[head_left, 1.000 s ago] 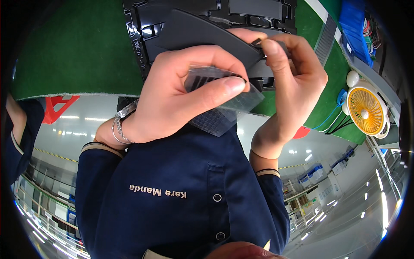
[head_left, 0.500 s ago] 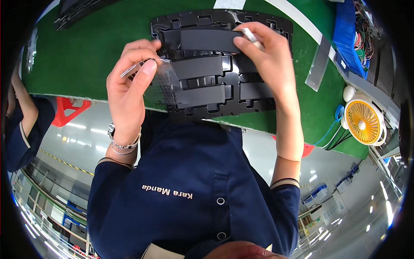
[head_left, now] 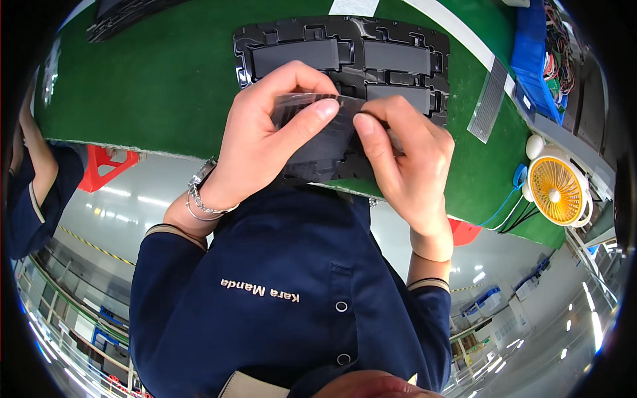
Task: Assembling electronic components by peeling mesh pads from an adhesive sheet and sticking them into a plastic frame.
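Observation:
A thin clear film sheet (head_left: 315, 136) hangs between my hands above the near part of a black moulded tray (head_left: 358, 33). My left hand (head_left: 265, 136) is closed, with thumb and forefinger pinching the film's upper edge. Close beside it, the thumb and forefinger of my right hand (head_left: 411, 156) pinch at the film's right corner. Something pale shows faintly behind the right fingers, too hidden to name. Dark grey flat strips lie in the tray's pockets, among them a far left strip (head_left: 298, 54) and a far right strip (head_left: 396, 58). My hands and the film cover the near pockets.
The tray lies on a green table mat (head_left: 166, 79). Stacked black trays (head_left: 126, 16) stand far left. To the right are a ribbed translucent strip (head_left: 486, 106), a blue bin (head_left: 531, 63) of wires and a yellow-and-white fan (head_left: 556, 191). Another person's arm (head_left: 36, 149) shows at left.
My right hand has left the dark grey strip, which now lies in the far left pocket, and moved nearer me. My left hand has moved right with the film, so both hands meet at it.

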`<state>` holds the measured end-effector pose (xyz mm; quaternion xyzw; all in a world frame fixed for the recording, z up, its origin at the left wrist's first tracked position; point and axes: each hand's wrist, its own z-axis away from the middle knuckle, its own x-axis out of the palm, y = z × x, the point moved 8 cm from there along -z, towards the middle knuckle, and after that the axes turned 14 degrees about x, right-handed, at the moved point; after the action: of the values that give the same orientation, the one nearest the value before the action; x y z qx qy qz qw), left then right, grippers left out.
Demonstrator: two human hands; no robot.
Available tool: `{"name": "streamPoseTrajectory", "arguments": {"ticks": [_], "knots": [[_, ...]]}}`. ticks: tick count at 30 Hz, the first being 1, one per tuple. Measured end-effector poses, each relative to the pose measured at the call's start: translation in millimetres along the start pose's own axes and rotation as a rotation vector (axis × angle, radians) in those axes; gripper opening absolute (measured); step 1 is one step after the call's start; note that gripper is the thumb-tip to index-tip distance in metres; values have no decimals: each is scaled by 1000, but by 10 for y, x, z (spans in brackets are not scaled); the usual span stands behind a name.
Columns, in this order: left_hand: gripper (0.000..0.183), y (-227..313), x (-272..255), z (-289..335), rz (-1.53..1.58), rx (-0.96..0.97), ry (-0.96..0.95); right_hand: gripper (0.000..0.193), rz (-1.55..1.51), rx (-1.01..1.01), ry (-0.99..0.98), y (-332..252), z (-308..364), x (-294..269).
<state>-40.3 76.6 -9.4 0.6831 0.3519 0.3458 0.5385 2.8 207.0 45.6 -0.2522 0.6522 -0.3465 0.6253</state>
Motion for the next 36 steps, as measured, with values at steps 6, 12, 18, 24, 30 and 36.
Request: {"name": "streamPoseTrajectory", "arguments": {"ticks": [6, 12, 18, 24, 30, 36], "knots": [[8, 26, 177, -34, 25, 32, -65, 6, -57, 69, 16, 101, 60, -49], [7, 26, 282, -12, 48, -7, -90, 7, -135, 103, -2, 177, 113, -93], [8, 48, 357, -28, -10, 31, -130, 7, -118, 84, 37, 201, 150, -139], [7, -54, 510, -1, 93, -123, -158, 12, -212, 106, 188, 421, 234, -433], [10, 64, 894, 109, -548, 250, -524, 22, -443, 453, 360, 1421, 546, -534], [12, 36, 941, 235, -982, 247, -592, 29, -666, 411, 544, 1261, 745, -226]]}}
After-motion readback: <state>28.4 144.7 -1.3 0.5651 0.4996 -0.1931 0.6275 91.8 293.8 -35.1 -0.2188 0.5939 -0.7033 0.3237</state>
